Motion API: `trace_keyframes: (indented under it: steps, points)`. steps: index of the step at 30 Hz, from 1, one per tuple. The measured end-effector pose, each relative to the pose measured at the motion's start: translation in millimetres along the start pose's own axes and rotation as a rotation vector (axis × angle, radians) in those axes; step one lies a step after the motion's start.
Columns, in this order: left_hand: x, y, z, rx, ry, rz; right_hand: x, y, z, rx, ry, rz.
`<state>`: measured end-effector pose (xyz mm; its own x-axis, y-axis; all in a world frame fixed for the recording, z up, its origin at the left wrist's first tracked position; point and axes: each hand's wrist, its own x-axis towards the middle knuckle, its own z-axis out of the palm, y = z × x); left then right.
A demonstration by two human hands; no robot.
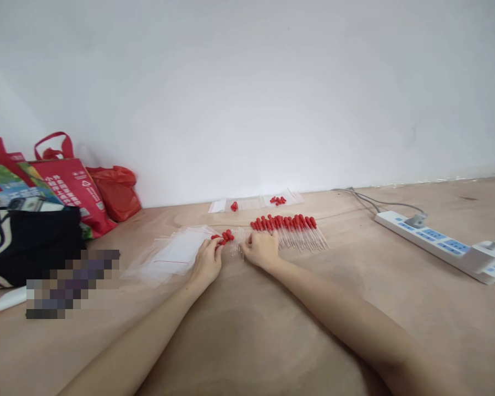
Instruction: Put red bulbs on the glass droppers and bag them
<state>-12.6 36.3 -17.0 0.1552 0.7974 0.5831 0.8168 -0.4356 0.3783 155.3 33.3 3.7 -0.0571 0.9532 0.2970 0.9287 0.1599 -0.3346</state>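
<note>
My left hand (208, 261) is closed at the small pile of red rubber dropper bulbs (227, 235), with its fingertips pinched on a bulb. To its right, a loose group of thin clear tubes (235, 242) lies on the table between my hands. My right hand (260, 248) has its fingers pressed together at the right side of these tubes; what is in them, if anything, is hidden. Just beyond and right of that hand, a row of droppers (297, 228) with red bulbs and clear stems lies side by side, bulbs toward the wall.
Clear zip bags (177, 250) are fanned out left of my left hand. Near the wall lie a bag with red bulbs (278, 201) and more clear tubes (249, 203). A white power strip (427, 236) is at right. Shopping bags (72, 187) and a black striped bag (33, 242) stand left.
</note>
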Motion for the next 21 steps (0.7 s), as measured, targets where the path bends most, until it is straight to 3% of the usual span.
trace_keyframes:
  steps: [4, 10, 21]
  points:
    - [-0.5, -0.4, 0.8, -0.011, 0.013, 0.021, 1.6, -16.1, 3.6, -0.004, -0.089, 0.061]
    - [-0.6, 4.3, -1.6, -0.041, -0.013, 0.041, 11.7, -20.1, -1.2, 0.01, -0.177, 0.149]
    - [-1.3, 12.7, -7.1, -0.076, -0.064, 0.025, 18.3, -21.4, -10.6, 0.028, -0.302, 0.104]
